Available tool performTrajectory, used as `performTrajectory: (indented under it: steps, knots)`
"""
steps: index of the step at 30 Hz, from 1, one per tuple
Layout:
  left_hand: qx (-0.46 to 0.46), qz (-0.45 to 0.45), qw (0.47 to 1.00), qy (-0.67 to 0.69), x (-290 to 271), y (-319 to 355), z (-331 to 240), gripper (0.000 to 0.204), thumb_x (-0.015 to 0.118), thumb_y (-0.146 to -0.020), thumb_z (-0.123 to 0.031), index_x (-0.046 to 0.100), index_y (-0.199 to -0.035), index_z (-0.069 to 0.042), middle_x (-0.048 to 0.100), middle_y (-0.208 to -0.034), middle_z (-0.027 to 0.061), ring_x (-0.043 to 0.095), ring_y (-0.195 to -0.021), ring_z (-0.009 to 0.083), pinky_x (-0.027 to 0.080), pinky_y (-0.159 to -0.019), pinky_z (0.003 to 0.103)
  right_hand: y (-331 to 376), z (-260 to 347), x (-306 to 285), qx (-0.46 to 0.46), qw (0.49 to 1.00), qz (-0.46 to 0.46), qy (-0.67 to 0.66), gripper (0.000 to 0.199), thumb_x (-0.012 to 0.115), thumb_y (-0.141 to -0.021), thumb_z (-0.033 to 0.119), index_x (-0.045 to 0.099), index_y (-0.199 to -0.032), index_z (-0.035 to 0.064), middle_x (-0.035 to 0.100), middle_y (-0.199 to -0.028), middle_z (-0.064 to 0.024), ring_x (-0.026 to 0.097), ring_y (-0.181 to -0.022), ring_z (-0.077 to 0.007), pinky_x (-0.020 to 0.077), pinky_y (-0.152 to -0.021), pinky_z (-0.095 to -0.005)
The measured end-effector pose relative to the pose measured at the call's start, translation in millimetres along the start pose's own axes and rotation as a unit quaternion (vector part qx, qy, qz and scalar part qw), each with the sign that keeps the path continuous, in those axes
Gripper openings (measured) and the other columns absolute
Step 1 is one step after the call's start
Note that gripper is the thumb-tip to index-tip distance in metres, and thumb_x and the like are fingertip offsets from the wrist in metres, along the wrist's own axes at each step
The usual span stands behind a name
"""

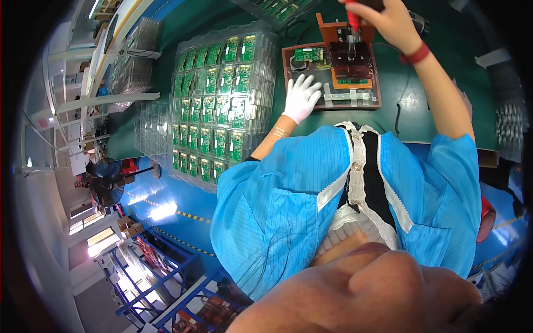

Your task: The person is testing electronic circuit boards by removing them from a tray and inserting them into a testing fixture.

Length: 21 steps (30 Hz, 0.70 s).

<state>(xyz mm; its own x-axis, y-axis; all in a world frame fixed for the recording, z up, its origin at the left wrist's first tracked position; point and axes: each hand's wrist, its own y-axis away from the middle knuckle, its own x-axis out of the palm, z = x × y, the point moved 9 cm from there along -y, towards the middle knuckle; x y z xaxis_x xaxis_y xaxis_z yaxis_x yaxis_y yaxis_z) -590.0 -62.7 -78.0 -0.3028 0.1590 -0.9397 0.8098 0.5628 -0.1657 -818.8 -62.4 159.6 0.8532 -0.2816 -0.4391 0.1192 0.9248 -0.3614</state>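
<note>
My left hand (301, 98), in a white glove, lies with fingers spread on the left front part of a test fixture's reddish-brown base (333, 104). My bare right hand (391, 25) is wrapped round the red lever handle (353, 15) of the fixture's toggle clamp (351, 50). Below the clamp, an orange plate (362, 85) shows a green strip of circuit board at its front. Another green circuit board (308, 54) rests at the base's back left, just beyond my left fingertips. The clamp hides most of what is under it.
Left of the fixture, stacked clear plastic trays (261, 89) hold rows of green circuit boards. A second tray of boards (277, 10) sits at the back. Clear empty trays (152, 130) stand farther left. A black cable (398, 114) runs along the green table mat (438, 61) on the right.
</note>
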Motion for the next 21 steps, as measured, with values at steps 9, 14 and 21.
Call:
performTrajectory:
  steps: [9, 14, 21]
  knots:
    - [-0.223, -0.136, 0.962, 0.076, -20.7, 34.8, 65.4, 0.048, 0.058, -0.082, -0.021, 0.051, -0.128, -0.011, 0.042, -0.139, 0.0135, 0.035, -0.131, 0.0333, 0.026, -0.108, 0.043, 102.4, -2.7, 47.4, -0.148, 0.989, -0.016, 0.007, 0.031, 0.071, -0.068, -0.006, 0.066, -0.098, 0.0014, 0.069, -0.102, -0.0074, 0.067, -0.078, -0.0162, 0.0518, -0.067, -0.0232]
    - [-0.323, -0.125, 0.913, 0.214, -2.2, 53.9, 89.8, 0.057, 0.056, -0.083, -0.014, 0.041, -0.137, -0.006, 0.038, -0.142, 0.0157, 0.035, -0.132, 0.0310, 0.029, -0.107, 0.032, 116.9, 6.1, 30.4, -0.132, 0.988, -0.074, -0.019, 0.027, 0.069, -0.073, -0.002, 0.065, -0.099, 0.0010, 0.070, -0.098, -0.0083, 0.062, -0.066, -0.0126, 0.0477, -0.059, -0.0212]
    - [-0.372, -0.087, 0.865, 0.325, 13.6, 48.8, 86.4, 0.061, 0.055, -0.084, -0.013, 0.035, -0.140, -0.005, 0.033, -0.146, 0.0148, 0.032, -0.135, 0.0257, 0.026, -0.109, 0.030, 198.7, -150.8, 9.5, 0.349, 0.909, -0.201, -0.107, 0.029, 0.067, -0.080, 0.015, 0.062, -0.106, 0.0037, 0.068, -0.086, -0.0077, 0.053, -0.059, -0.0073, 0.0420, -0.053, -0.0188]
